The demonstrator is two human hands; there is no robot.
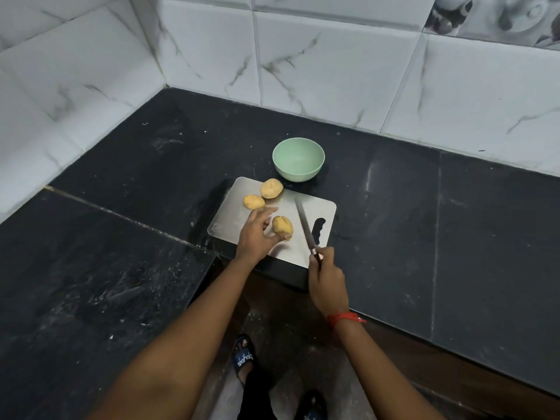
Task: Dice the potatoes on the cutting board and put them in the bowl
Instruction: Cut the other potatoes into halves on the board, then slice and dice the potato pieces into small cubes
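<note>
Counter (pixel 121 268): black stone, turned a corner at the back left; pale specks and smears lay near its left front edge.
Wall tiles (pixel 333 71): white with grey veins, stood along the counter's back and left edges.
Printed tile (pixel 500 16): grey picture, blurred, perhaps crockery.
Slipper (pixel 244 357): dark blue, white lettering, on the floor (pixel 288 328) below the counter's front edge.

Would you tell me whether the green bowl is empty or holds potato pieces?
Empty: the bowl shows only its bare green inside; three potatoes lie on the cutting board.
</note>
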